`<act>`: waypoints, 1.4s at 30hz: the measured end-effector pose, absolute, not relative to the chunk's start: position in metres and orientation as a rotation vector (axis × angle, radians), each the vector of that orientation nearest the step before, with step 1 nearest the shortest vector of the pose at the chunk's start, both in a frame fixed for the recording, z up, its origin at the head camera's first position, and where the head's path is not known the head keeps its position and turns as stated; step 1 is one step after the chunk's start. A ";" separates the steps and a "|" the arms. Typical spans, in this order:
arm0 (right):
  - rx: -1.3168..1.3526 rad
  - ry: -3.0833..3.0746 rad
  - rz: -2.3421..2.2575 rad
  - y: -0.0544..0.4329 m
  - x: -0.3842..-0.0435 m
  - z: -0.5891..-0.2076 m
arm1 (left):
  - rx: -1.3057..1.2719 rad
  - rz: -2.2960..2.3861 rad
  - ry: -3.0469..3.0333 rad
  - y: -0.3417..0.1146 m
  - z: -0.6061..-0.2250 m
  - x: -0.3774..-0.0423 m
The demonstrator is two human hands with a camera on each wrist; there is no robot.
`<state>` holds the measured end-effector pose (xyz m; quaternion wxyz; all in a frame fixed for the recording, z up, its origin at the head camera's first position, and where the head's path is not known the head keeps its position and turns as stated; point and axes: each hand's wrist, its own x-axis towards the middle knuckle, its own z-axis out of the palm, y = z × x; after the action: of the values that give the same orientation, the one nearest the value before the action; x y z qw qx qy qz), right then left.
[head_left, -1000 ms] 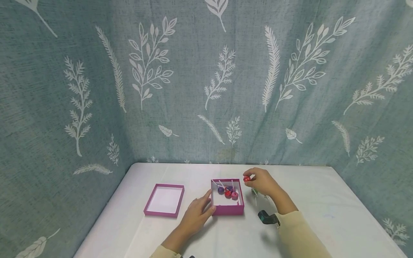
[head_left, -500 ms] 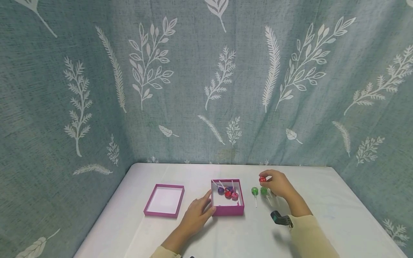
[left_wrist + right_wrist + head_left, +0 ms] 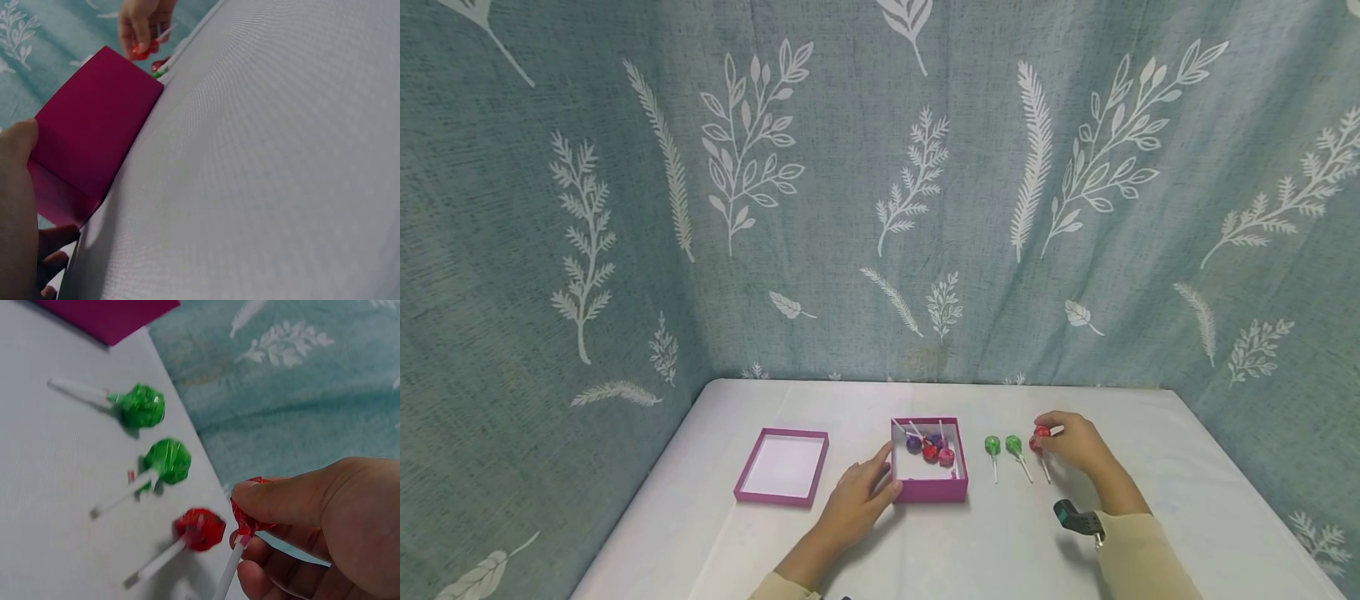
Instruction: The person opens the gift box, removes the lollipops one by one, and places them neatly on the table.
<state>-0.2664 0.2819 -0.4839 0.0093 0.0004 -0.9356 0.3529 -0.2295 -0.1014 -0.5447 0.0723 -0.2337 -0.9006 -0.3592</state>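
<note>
My right hand (image 3: pixel 1078 446) pinches a red lollipop (image 3: pixel 245 519) by its wrapped head, thumb on top and its white stick pointing down. Close beside it, a second red lollipop (image 3: pixel 200 529) lies on the white table. Two green lollipops (image 3: pixel 992 445) lie farther left in the same row, sticks toward me. My left hand (image 3: pixel 859 497) rests against the front left corner of a magenta box (image 3: pixel 931 492), thumb and fingers spread on its outside. Inside the open box are purple, red and pink lollipops (image 3: pixel 946 456), heaped together.
A magenta lid (image 3: pixel 775 500) lies with its white inside up, left of the box. The white table (image 3: pixel 955 550) ends at a teal leaf-patterned curtain (image 3: pixel 850 208) behind and on both sides. A dark wrist camera (image 3: pixel 1077 518) sits on the right wrist.
My right hand has carried a red lollipop rightward from beside the box, past the green lollipops, and lowered it beside the other red one. The left hand and box have stayed put.
</note>
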 end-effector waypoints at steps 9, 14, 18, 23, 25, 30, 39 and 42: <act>-0.172 -2.957 1.136 0.292 -0.266 -0.497 | -0.711 -1.083 -2.700 -0.102 -0.546 -0.230; -0.220 -2.970 1.094 0.292 -0.265 -0.501 | -0.710 -1.092 -2.712 -0.102 -0.546 -0.229; -0.231 -2.975 1.066 0.292 -0.265 -0.504 | -0.707 -1.099 -2.720 -0.101 -0.546 -0.230; -0.222 -2.973 1.056 0.293 -0.264 -0.503 | -0.709 -1.088 -2.716 -0.101 -0.546 -0.231; -0.233 -2.974 1.067 0.293 -0.264 -0.503 | -0.714 -1.081 -2.707 -0.101 -0.546 -0.232; -0.255 -2.995 1.078 0.291 -0.268 -0.504 | -0.717 -1.073 -2.699 -0.101 -0.547 -0.233; -0.112 -3.037 0.929 0.283 -0.272 -0.511 | -0.712 -1.077 -2.714 -0.101 -0.548 -0.231; -0.137 -3.034 0.931 0.281 -0.271 -0.512 | -0.716 -1.079 -2.714 -0.102 -0.547 -0.231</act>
<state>-0.2711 0.2813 -0.5117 -0.0172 -0.0431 -0.9550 0.2930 -0.2308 -0.1016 -0.5467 0.0673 -0.2376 -0.9004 -0.3581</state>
